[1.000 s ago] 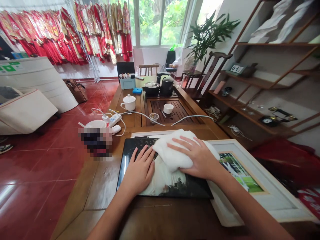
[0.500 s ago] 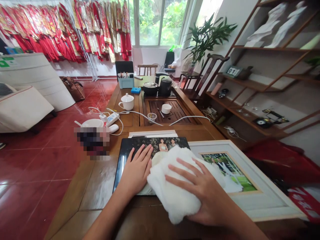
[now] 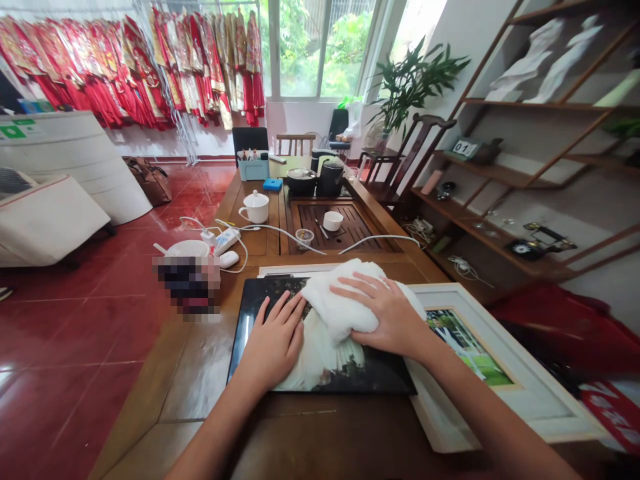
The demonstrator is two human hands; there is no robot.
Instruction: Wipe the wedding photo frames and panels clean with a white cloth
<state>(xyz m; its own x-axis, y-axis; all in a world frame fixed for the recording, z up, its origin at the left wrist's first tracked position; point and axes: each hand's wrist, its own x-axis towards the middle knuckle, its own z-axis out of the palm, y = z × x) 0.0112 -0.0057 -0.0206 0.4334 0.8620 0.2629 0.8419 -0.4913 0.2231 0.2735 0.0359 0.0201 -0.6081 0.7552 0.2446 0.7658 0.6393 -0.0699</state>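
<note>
A dark-edged photo panel [image 3: 380, 377] with a wedding picture lies flat on the wooden table. On its left part my left hand [image 3: 275, 343] rests flat, fingers stretched out and holding nothing. My right hand [image 3: 387, 317] has hold of a bunched white cloth [image 3: 333, 303], pressing it against the upper right of the panel with the fingers laid over it. The cloth hides the couple's upper bodies; the pale dress shows below. To the right, partly under my right forearm, lies a white-framed wedding photo [image 3: 460, 343].
On the left of the table are a white bowl [image 3: 187, 249], a power strip [image 3: 227, 240] and a lidded white cup [image 3: 257, 208]. Beyond the panel a white cable crosses a slatted tea tray [image 3: 357, 233] holding a small white cup [image 3: 333, 221]. Shelves [image 3: 530, 177] stand at right.
My right hand has slid the cloth away from me toward the panel's top edge, uncovering its lower right part. My left hand stays in place.
</note>
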